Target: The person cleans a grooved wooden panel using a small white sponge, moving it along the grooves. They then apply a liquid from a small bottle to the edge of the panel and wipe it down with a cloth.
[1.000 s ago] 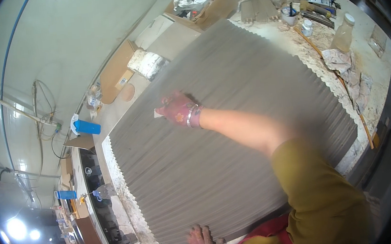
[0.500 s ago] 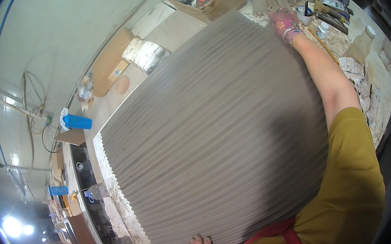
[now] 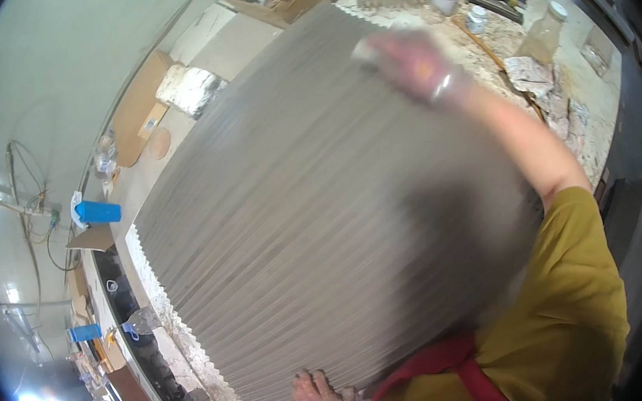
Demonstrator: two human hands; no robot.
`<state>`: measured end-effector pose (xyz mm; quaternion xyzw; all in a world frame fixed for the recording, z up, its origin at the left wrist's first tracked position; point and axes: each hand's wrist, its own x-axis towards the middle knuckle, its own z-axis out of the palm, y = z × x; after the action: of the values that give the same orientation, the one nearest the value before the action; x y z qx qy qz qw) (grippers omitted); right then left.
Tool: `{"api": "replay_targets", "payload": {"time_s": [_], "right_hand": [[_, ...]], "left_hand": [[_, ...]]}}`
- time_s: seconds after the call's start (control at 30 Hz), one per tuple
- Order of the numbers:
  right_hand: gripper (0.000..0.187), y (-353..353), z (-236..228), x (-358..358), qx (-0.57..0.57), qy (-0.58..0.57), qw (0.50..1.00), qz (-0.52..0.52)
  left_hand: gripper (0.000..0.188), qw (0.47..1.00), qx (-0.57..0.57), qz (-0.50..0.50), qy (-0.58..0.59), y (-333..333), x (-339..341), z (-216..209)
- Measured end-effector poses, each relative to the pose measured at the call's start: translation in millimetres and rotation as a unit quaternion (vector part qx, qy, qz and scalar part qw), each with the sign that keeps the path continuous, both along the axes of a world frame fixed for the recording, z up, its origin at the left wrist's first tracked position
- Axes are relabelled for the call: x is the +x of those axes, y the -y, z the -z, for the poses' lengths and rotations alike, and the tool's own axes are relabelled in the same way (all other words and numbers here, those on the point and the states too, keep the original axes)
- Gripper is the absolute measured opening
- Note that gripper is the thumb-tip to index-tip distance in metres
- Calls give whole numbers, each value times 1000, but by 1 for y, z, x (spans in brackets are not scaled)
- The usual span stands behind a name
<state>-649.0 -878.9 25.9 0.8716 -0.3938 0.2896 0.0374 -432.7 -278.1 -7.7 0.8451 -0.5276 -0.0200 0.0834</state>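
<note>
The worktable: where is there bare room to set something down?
The worktable has a pale bare patch at right, between the clear jar, crumpled cloth and outer edge. A narrow strip lies between the blue container and ribbed grey sheet. The far right corner is crowded with tools.

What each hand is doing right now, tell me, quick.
Left hand: open, fingers spread on the ridged grey sheet.
Right hand: closed on a pale piece, too blurred to identify.
</note>
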Motion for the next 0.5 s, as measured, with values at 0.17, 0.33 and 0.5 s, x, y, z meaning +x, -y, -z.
{"api": "replay_targets", "payload": {"time_s": [0.17,0.33,0.5], "right_hand": [[29,-187,2,48,55,-69,966,-242],[27,-115,41,-59,126,-61,990,28],[29,-49,4,-199,119,-82,934,327]], "left_hand": [[61,997,-42,28,57,-4,-1,7],[63,999,-17,39,30,3,-5,-6],[69,997,-38,61,26,8,-6,-11]]}}
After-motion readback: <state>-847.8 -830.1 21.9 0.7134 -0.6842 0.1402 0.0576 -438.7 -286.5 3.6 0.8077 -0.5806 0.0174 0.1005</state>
